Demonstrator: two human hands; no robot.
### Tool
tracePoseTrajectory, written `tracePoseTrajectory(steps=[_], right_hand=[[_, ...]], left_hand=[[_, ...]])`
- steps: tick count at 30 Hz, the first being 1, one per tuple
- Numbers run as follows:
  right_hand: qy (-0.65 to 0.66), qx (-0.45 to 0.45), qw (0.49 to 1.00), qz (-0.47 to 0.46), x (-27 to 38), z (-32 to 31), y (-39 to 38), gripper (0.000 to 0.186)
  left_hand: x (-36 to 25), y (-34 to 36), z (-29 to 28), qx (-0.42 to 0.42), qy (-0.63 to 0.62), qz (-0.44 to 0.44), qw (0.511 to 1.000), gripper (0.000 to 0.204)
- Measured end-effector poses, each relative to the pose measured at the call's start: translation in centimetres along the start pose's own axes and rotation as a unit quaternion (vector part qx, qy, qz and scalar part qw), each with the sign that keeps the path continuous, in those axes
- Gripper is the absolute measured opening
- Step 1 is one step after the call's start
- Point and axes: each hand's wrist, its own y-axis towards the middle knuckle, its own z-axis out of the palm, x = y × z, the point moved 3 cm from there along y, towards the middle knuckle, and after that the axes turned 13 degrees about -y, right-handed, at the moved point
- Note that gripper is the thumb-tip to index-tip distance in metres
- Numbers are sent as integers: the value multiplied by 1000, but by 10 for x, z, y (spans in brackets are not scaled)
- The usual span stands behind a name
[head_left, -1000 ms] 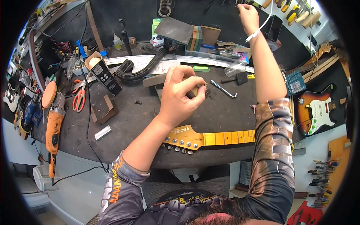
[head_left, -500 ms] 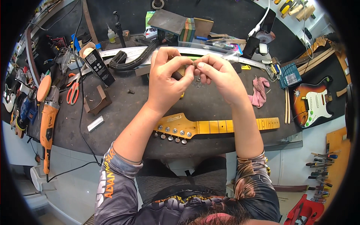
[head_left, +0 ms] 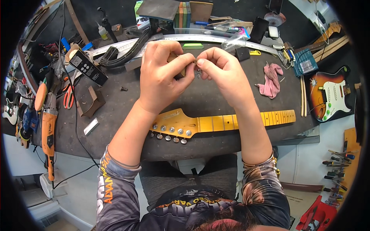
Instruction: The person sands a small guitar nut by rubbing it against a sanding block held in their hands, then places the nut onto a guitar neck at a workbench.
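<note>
My left hand (head_left: 162,75) and my right hand (head_left: 221,73) meet above the dark workbench (head_left: 115,111), fingertips pinched together on a small metal part (head_left: 196,63). The left hand also wraps a small tan tool, mostly hidden by the fingers. Below the hands lies a yellow guitar neck (head_left: 227,122), its headstock with several tuning pegs (head_left: 169,133) pointing left near the bench's front edge.
A pink rag (head_left: 269,79) and two wooden sticks (head_left: 303,96) lie to the right, next to a sunburst guitar body (head_left: 327,98). An orange power tool (head_left: 48,127), red-handled scissors (head_left: 68,96), a wooden block (head_left: 90,102), a black remote-like device (head_left: 86,67) and a long steel ruler (head_left: 216,38) are around.
My right hand came down from the far shelf and joined the left hand at the small part. Both hands now hold it a little lower and closer to me.
</note>
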Motion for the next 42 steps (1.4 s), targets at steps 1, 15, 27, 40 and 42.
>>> tracePoseTrajectory(steps=[1, 15, 27, 40, 42], right_hand=[[-6, -10, 1000, -8, -2, 0, 0, 19], [131, 33, 991, -21, -17, -2, 4, 19], [190, 78, 978, 26, -20, 0, 6, 21], [91, 27, 995, -28, -19, -2, 5, 23], [85, 24, 995, -40, -19, -3, 4, 22]], left_hand=[[0, 0, 1, 2, -1, -7, 1000, 23], [-3, 0, 0, -21, -51, -46, 997, 20], [-4, 4, -3, -13, -14, -19, 1000, 17], [0, 4, -4, 1, -10, -21, 1000, 17], [1, 3, -2, 4, -11, -25, 1000, 17]])
